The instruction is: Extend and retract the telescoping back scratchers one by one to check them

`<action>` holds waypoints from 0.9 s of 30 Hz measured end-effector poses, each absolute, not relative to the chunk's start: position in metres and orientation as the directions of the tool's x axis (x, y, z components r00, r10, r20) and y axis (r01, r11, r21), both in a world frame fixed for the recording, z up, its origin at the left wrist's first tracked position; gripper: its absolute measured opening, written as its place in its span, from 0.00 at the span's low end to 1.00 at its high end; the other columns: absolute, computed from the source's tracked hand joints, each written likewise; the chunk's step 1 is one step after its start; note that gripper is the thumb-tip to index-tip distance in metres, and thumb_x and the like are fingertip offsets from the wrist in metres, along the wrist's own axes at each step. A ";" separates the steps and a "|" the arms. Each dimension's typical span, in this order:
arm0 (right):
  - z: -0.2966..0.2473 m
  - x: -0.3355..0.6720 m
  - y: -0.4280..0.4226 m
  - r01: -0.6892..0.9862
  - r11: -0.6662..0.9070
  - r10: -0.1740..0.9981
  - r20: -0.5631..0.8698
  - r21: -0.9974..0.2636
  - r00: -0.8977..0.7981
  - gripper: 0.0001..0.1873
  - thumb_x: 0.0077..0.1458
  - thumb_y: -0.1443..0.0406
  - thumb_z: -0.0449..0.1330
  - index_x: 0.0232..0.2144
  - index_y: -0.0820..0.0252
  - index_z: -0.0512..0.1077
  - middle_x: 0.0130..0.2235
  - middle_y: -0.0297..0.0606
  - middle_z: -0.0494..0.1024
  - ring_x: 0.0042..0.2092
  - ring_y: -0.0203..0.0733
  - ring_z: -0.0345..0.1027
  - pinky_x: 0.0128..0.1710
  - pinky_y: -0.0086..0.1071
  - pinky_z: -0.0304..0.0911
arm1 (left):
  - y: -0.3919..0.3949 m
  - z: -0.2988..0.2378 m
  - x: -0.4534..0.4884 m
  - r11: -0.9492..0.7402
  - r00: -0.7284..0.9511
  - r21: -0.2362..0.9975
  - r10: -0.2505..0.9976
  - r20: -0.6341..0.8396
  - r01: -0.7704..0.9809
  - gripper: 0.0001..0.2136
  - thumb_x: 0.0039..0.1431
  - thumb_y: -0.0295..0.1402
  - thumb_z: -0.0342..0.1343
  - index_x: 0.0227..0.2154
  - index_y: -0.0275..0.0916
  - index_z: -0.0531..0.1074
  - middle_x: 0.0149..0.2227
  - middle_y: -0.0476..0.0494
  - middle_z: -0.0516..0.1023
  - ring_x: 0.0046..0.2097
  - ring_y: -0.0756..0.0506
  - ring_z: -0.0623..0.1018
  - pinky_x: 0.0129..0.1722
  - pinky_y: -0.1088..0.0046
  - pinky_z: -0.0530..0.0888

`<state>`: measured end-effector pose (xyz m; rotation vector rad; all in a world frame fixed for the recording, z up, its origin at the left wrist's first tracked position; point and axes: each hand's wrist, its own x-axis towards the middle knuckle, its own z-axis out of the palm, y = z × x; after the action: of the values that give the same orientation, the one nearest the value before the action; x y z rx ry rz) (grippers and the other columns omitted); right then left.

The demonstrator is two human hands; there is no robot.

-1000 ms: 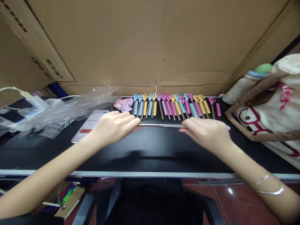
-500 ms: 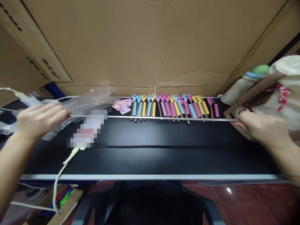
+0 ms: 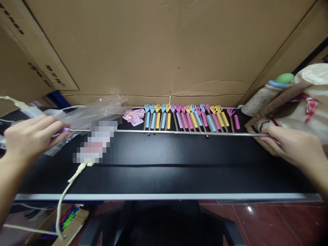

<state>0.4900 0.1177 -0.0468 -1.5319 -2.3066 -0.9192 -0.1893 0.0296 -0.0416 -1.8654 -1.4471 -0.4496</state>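
Left hand, head view: at the far left, grip curled tight around the purple end of a metal rod.
Right hand: at the far right, grip pinching the rod's opposite end between thumb and fingers.
Metal rod: thin, stretched almost level between both hands, above the bench, crossing in view just below the scratchers.
Scratchers: laid side by side along the bench's back, with blue, yellow, purple and pink hand-shaped heads toward the cardboard.
Cards: small, printed, overlapping, just left of the scratchers.
Plastic bag: clear, crumpled, left of the cards.
Pale cable: hanging over the front edge.
Bottle: green-topped, beside a cream fabric bag.
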 end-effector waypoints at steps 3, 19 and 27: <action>-0.048 0.493 0.122 0.898 0.264 0.771 0.483 0.351 -0.415 0.40 0.58 0.36 0.31 0.22 0.58 0.66 0.22 0.41 0.69 0.23 0.37 0.58 0.23 0.30 0.43 | 0.029 -0.042 -0.190 -0.107 0.309 -0.331 0.692 0.652 0.938 0.17 0.62 0.45 0.46 0.24 0.42 0.69 0.24 0.46 0.73 0.30 0.45 0.69 0.24 0.75 0.55; -0.043 0.317 0.094 0.695 0.558 0.480 0.506 0.454 -0.716 0.26 0.69 0.54 0.41 0.24 0.60 0.66 0.21 0.34 0.71 0.23 0.34 0.63 0.23 0.28 0.40 | 0.055 -0.045 -0.024 -0.433 0.624 -0.449 0.532 0.573 0.782 0.16 0.66 0.40 0.48 0.25 0.41 0.71 0.22 0.50 0.73 0.27 0.49 0.72 0.25 0.73 0.58; -0.059 0.267 0.098 0.714 0.577 0.599 0.390 0.396 -0.700 0.18 0.66 0.56 0.50 0.30 0.61 0.69 0.23 0.36 0.73 0.23 0.34 0.63 0.23 0.29 0.38 | 0.067 -0.053 0.026 -0.506 0.609 -0.342 0.606 0.513 0.792 0.16 0.68 0.41 0.45 0.28 0.41 0.72 0.23 0.50 0.73 0.27 0.48 0.72 0.25 0.71 0.55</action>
<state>0.2668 0.0976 -0.0590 -1.0969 -2.5951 -0.7949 0.0258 0.0666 -0.0530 -2.2833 -1.0994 -0.4447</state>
